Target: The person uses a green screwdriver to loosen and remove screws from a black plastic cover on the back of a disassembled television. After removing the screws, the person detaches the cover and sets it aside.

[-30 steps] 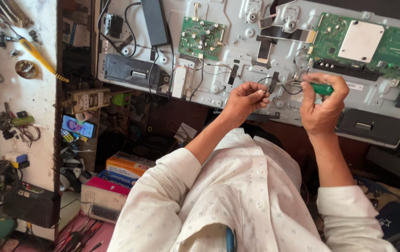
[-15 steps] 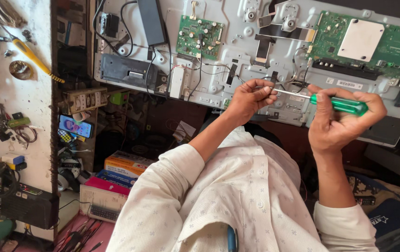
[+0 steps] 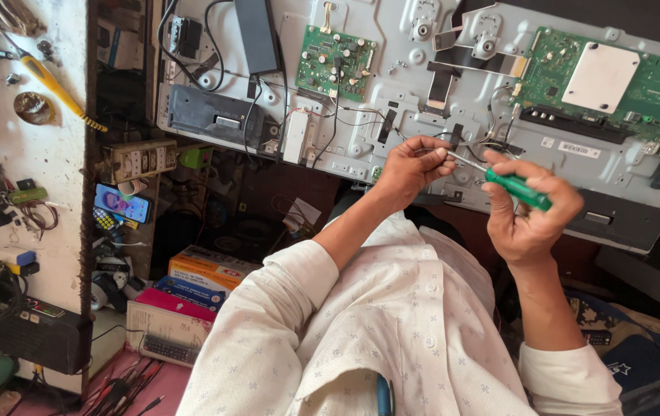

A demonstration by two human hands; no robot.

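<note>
An opened flat-screen set lies with its grey metal back panel [image 3: 391,100] facing me, carrying a small green circuit board [image 3: 336,62] and a larger green board [image 3: 623,81]. My right hand [image 3: 534,219] grips a green-handled screwdriver [image 3: 519,190] whose thin shaft points left. My left hand [image 3: 415,166] pinches the shaft's tip between its fingertips, just above the panel's lower edge. Whether anything small sits at the tip is hidden by the fingers. Black cables [image 3: 338,115] run over the panel close to both hands.
A black power adapter [image 3: 257,35] lies at the panel's top. To the left a white wall holds a yellow-handled screwdriver [image 3: 56,85] and other tools. A phone [image 3: 122,204], a switch box [image 3: 141,159] and stacked cardboard boxes [image 3: 207,273] sit below.
My right hand pulled the screwdriver off the panel and turned it sideways. My left hand came to the tip and holds it. The view shifted slightly.
</note>
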